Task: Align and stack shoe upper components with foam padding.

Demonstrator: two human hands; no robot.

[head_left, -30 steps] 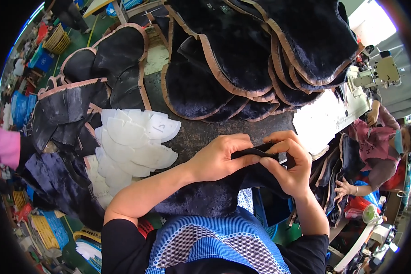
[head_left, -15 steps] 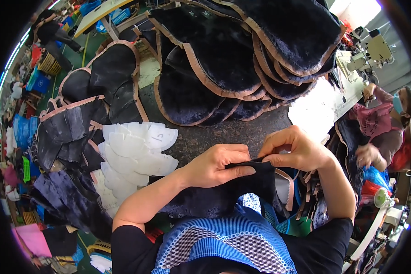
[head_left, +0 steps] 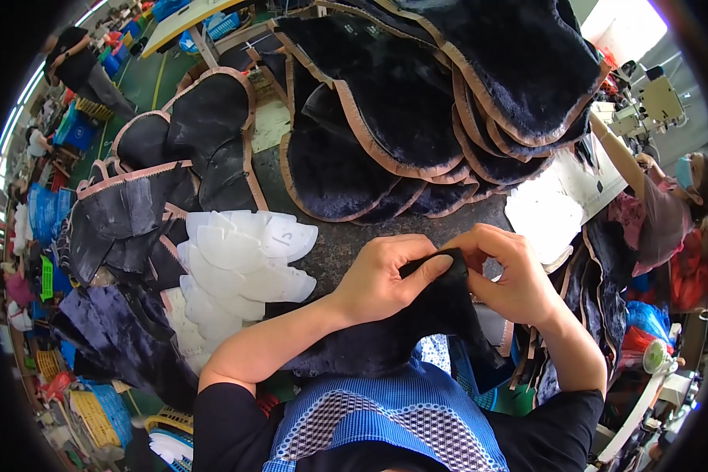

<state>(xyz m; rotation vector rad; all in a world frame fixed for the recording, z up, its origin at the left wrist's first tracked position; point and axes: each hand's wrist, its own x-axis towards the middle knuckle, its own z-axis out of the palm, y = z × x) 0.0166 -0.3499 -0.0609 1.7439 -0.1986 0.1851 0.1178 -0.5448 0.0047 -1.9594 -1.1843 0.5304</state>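
Both hands (head_left: 448,275) pinching dark plush piece (head_left: 440,303) — white inserts (head_left: 240,263) beside

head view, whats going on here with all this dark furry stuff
A person is working a dark plush fabric piece with both bare hands: the left hand and right hand pinch its upper edge together. White curved pieces lie fanned out to the left, and tan-edged dark fur panels are stacked beyond.

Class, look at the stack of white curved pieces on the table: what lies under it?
Under the white pieces show the dark table and black fabric pieces at the left. Whatever lies directly beneath is covered.
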